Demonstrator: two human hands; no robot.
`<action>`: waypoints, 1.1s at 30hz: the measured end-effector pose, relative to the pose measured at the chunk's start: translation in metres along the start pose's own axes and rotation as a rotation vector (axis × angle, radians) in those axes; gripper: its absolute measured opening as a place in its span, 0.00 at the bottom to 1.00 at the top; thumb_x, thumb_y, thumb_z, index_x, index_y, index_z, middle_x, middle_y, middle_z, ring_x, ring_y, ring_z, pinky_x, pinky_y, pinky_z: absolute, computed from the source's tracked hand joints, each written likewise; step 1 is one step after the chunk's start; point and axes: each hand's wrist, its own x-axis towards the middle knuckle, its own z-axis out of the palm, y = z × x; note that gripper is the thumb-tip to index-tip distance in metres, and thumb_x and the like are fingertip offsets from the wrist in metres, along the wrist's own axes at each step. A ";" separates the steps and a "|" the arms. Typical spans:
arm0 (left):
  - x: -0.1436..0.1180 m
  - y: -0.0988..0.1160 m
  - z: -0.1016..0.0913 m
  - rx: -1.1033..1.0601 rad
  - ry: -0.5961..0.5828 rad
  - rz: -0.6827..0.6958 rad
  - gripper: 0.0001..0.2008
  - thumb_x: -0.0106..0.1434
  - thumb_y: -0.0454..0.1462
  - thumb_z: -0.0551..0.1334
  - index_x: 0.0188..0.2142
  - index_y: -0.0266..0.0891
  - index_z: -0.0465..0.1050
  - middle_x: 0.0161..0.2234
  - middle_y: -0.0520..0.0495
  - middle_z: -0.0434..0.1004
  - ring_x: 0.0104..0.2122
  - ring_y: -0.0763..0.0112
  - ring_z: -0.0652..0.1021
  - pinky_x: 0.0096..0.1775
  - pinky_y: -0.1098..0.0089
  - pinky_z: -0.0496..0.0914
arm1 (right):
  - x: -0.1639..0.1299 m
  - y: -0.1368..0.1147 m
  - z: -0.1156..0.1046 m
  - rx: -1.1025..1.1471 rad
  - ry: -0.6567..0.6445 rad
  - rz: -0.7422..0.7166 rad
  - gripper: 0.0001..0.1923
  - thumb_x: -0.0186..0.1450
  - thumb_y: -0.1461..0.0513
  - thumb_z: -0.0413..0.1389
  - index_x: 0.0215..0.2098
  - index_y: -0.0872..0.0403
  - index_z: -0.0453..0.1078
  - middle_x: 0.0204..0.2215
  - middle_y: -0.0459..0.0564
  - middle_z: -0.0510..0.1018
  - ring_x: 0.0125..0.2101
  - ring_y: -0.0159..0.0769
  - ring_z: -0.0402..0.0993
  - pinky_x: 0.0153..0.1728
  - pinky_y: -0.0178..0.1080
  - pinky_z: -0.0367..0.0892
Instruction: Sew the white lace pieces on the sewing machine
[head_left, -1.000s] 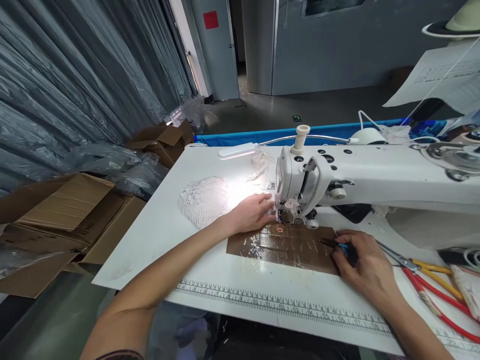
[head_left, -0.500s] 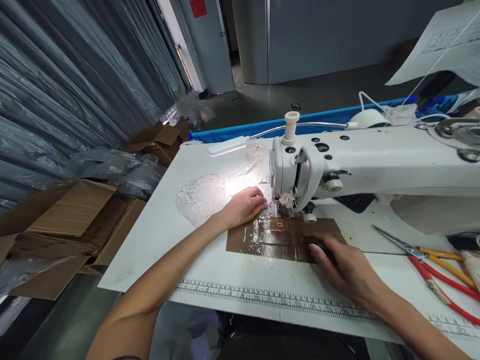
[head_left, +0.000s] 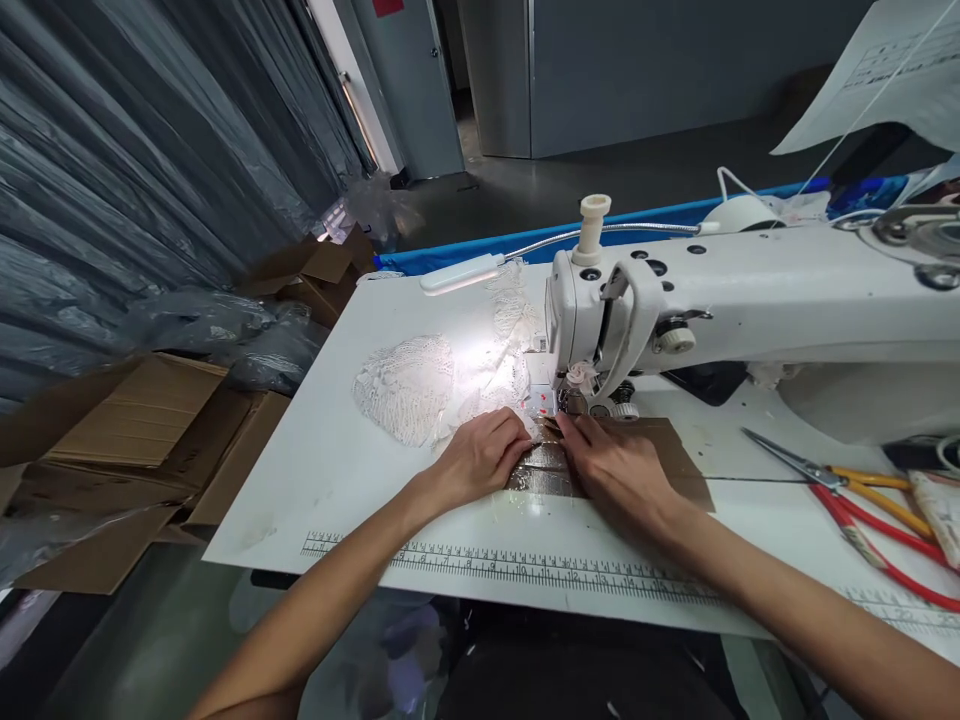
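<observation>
Both hands lie flat on a brown sheet (head_left: 679, 455) in front of the needle of a white sewing machine (head_left: 750, 290). The left hand (head_left: 480, 455) is spread open with its palm down, and its fingertips press a shiny clear plastic piece (head_left: 536, 470) that lies on the left part of the sheet. It grips nothing. The right hand (head_left: 619, 465) is open too, palm down on the middle of the sheet, with its fingers pointing at the needle. I cannot tell if something small is tucked under it.

The sheet lies on a white table (head_left: 322, 470), just under the head of the machine. A ruler strip (head_left: 525, 570) runs along the near edge of the table. White lace (head_left: 409, 385) lies to the left of the machine, lit by a small lamp (head_left: 461, 275). Scissors (head_left: 795, 465) and red and yellow handled tools (head_left: 877, 520) lie well off to the right.

On the floor to the left stand open cardboard boxes. The big near box (head_left: 127, 430) holds flat cardboard pieces. The far box (head_left: 326, 275) has its flaps up, and I cannot see what is inside. Grey plastic bags (head_left: 217, 330) lie between them
</observation>
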 end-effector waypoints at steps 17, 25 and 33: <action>-0.038 0.081 0.008 -0.154 -0.173 0.076 0.12 0.69 0.34 0.56 0.50 0.31 0.67 0.44 0.39 0.73 0.43 0.65 0.75 0.44 0.66 0.75 | -0.011 0.026 -0.014 0.824 -0.262 0.172 0.29 0.70 0.44 0.39 0.21 0.51 0.64 0.15 0.44 0.69 0.18 0.32 0.64 0.21 0.36 0.56; -0.039 0.083 0.009 -0.101 -0.163 0.067 0.10 0.68 0.31 0.56 0.47 0.32 0.68 0.45 0.38 0.73 0.44 0.62 0.75 0.44 0.64 0.75 | 0.002 0.022 -0.014 0.764 -0.395 0.168 0.29 0.69 0.44 0.41 0.19 0.50 0.62 0.18 0.47 0.73 0.21 0.35 0.68 0.25 0.39 0.59; -0.039 0.092 0.010 -0.040 -0.148 0.075 0.10 0.68 0.31 0.55 0.47 0.30 0.68 0.47 0.35 0.73 0.43 0.61 0.75 0.43 0.62 0.75 | -0.006 0.009 -0.009 0.562 -0.218 0.173 0.27 0.69 0.46 0.43 0.19 0.50 0.63 0.19 0.47 0.73 0.22 0.37 0.71 0.24 0.38 0.58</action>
